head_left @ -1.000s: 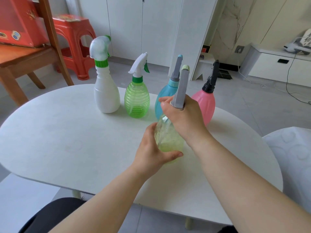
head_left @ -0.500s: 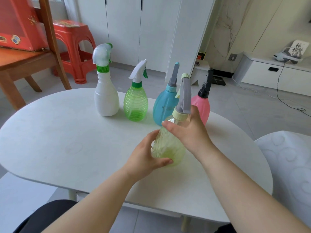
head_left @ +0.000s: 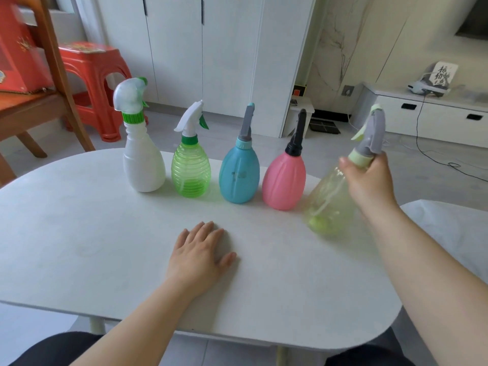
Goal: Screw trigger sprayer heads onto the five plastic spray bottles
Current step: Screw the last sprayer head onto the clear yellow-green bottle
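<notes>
A row of bottles with sprayer heads stands on the white table: a white bottle, a ribbed green bottle, a blue bottle and a pink bottle. My right hand grips the neck of a clear yellow-green bottle, which carries a grey sprayer head. That bottle is tilted and blurred, just right of the pink one. My left hand lies flat and open on the table, in front of the blue bottle, holding nothing.
A wooden chair with a red box and a red plastic stool stand beyond the table at the left. White cabinets are behind. A white cushioned seat sits at the right.
My left hand let go of the yellow-green bottle and dropped flat on the table. My right hand carried the bottle to the right, to the end of the row.
</notes>
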A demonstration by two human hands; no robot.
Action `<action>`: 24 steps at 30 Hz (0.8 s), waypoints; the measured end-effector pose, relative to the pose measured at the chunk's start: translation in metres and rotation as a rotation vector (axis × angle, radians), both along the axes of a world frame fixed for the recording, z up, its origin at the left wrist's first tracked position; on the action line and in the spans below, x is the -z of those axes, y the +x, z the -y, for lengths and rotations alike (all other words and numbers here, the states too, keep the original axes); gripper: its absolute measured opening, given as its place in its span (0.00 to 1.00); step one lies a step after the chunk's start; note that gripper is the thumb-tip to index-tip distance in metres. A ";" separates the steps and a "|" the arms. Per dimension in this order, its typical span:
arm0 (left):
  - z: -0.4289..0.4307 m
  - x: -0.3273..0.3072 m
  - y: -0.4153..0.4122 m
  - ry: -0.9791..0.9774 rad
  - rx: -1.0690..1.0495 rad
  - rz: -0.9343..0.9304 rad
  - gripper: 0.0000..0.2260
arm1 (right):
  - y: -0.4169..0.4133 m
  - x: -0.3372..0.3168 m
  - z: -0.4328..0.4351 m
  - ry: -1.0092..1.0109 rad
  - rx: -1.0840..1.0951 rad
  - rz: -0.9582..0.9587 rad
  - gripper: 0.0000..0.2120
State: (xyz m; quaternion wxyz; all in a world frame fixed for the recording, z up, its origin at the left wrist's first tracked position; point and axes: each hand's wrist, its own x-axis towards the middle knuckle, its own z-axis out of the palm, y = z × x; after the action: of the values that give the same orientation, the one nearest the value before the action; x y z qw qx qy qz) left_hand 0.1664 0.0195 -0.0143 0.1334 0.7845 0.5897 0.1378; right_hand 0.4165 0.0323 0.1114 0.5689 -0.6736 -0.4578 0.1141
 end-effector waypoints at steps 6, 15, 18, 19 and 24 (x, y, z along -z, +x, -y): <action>0.000 0.002 0.000 0.048 -0.025 0.004 0.22 | 0.023 0.004 -0.033 -0.074 0.019 -0.007 0.17; 0.001 0.003 0.001 0.059 -0.049 -0.020 0.20 | 0.032 0.016 -0.056 -0.149 -0.012 0.000 0.17; 0.001 0.002 0.001 0.052 -0.056 -0.019 0.20 | 0.033 0.019 -0.054 -0.133 -0.035 0.010 0.18; 0.001 0.002 0.001 0.056 -0.056 -0.018 0.20 | 0.034 0.020 -0.054 -0.131 -0.039 0.010 0.19; 0.001 0.000 0.001 0.050 -0.058 -0.021 0.20 | 0.033 0.017 -0.051 -0.155 -0.064 0.038 0.24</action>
State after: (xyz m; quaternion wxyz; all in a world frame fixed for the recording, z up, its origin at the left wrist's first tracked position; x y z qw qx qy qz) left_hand 0.1674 0.0181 -0.0144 0.1033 0.7716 0.6099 0.1480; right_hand 0.4494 0.0833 0.0939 0.5022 -0.7027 -0.4796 0.1548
